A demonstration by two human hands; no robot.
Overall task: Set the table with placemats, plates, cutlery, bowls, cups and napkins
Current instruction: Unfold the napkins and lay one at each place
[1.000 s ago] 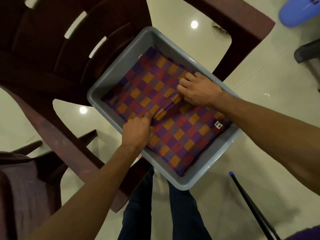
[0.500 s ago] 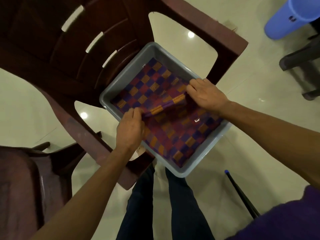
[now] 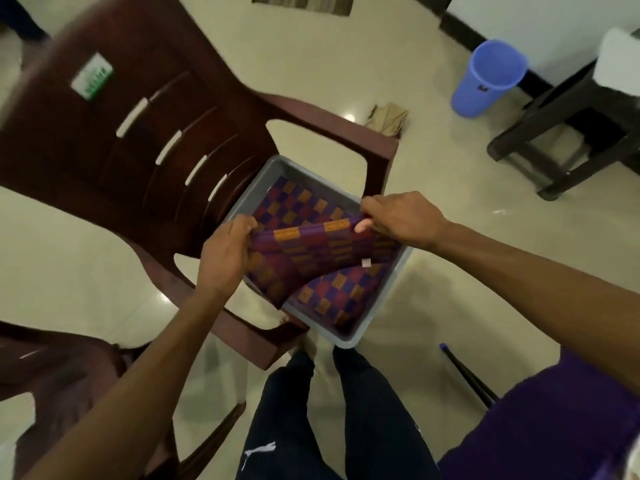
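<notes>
A grey plastic bin (image 3: 388, 296) sits on the seat of a dark red plastic chair (image 3: 145, 140). Inside lie checked placemats in purple, red and orange (image 3: 329, 299). The top placemat (image 3: 311, 251) is lifted off the stack, hanging between my two hands above the bin. My left hand (image 3: 225, 258) grips its left edge and my right hand (image 3: 398, 220) pinches its right top edge. A small white label shows on the lifted mat.
A blue plastic bucket (image 3: 491, 77) stands on the tiled floor at the upper right, beside a dark wooden table leg frame (image 3: 561, 133). A crumpled beige cloth (image 3: 388, 119) lies on the floor. A second dark chair (image 3: 52, 382) is at lower left. A black stick with a blue tip (image 3: 464, 375) lies by my legs.
Both hands went from pressing on the flat mats to pinching the top placemat and lifting it up out of the bin. The view has pulled back and upward.
</notes>
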